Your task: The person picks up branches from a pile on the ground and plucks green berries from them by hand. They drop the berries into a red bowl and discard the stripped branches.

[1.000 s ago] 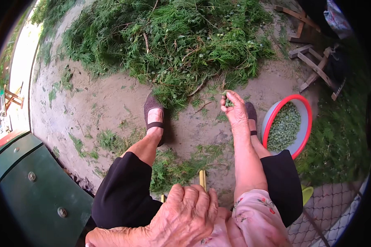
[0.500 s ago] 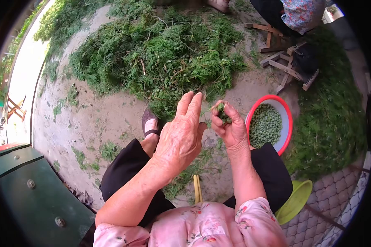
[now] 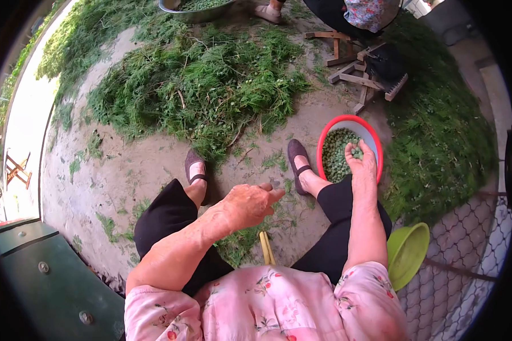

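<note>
My right hand [image 3: 363, 163] is over a round basin [image 3: 379, 149] with a red rim and pale inside. Its curled fingers hold a few small green cones [image 3: 356, 152]. Many more green cones [image 3: 335, 156] fill the bottom of the basin. My left hand [image 3: 249, 204] hovers above the ground between my knees, back upward. Its forefinger stretches to the right, the other fingers are partly bent and hidden, and I see nothing in it. A heap of cut evergreen branches [image 3: 210, 85] lies in front of my feet.
A lime-green bowl [image 3: 407, 256] stands by my right hip. Another person sits ahead on the right, near wooden folding stools [image 3: 358, 82]. A metal basin [image 3: 196, 12] of cones is at the top. Evergreen sprigs [image 3: 438, 153] cover the right; a dark green panel [image 3: 57, 284] is at left.
My right hand has moved right, from in front of me to over the red-rimmed basin. My left hand has dropped back toward my body, and its fingers have bent. The view has shifted.
</note>
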Motion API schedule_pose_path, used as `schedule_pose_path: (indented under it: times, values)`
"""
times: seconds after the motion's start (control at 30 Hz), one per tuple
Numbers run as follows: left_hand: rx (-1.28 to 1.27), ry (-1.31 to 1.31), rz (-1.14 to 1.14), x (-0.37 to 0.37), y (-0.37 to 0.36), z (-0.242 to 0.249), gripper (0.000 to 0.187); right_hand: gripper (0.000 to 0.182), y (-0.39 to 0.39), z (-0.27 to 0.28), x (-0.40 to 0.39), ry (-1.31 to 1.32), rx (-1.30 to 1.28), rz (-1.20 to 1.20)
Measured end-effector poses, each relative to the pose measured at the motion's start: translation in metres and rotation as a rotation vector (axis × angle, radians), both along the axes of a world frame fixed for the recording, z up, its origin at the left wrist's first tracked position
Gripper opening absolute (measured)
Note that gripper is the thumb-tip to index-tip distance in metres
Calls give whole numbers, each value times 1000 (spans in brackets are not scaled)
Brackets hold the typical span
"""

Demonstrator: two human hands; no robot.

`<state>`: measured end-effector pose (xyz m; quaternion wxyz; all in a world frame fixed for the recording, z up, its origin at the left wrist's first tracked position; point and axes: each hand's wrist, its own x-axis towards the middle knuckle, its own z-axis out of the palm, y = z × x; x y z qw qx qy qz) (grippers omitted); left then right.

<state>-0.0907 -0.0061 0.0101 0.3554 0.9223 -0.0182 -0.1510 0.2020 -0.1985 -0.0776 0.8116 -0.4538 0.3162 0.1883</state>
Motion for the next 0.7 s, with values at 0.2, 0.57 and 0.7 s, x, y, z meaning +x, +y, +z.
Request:
schedule_pose_path:
  times: [0.2, 0.57, 0.7]
  values:
    - [164, 138, -72, -18, 2, -21, 37, 45, -40, 29, 21, -213, -277, -59]
    - [128, 46, -148, -47, -48, 30, 24, 34, -111, -35, 104, -43, -826, 76]
    - [73, 102, -231, -47, -54, 10, 16, 32, -39, 0, 45, -309, -489, 126]
